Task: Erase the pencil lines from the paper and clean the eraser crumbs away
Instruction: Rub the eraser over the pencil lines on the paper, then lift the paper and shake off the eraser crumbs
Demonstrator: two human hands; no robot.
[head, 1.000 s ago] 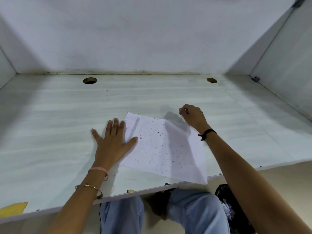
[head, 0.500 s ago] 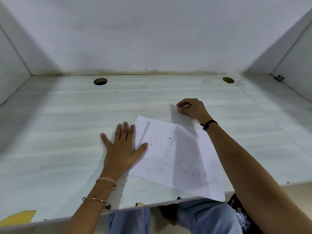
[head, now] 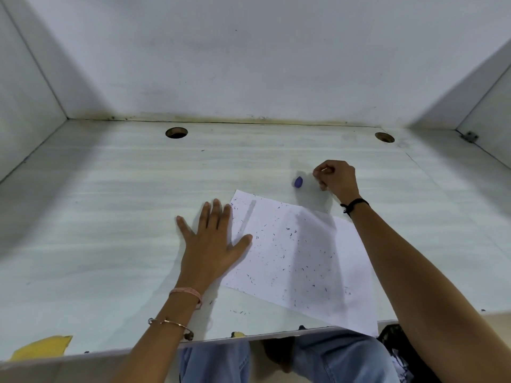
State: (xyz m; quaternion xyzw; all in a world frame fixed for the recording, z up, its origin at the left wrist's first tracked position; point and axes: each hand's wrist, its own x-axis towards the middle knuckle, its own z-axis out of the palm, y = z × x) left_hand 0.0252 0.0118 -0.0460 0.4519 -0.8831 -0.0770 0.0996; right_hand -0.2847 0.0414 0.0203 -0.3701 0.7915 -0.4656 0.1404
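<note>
Left hand (head: 210, 244) spread flat, pinning the paper (head: 318, 261) mid-frame, crumbs (head: 287, 229) all over it. Purple eraser (head: 298, 182) lies on the desk (head: 110, 217) just above the sheet; right hand (head: 336, 178) curled beside it, maybe pinching something, can't tell. Sweep gently off the near edge, with the sheet pinned.

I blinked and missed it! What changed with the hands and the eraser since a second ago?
The right hand let go of the purple eraser, which now lies on the desk just beyond the paper. The left hand stayed flat on the paper's edge, crumbs still scattered.
</note>
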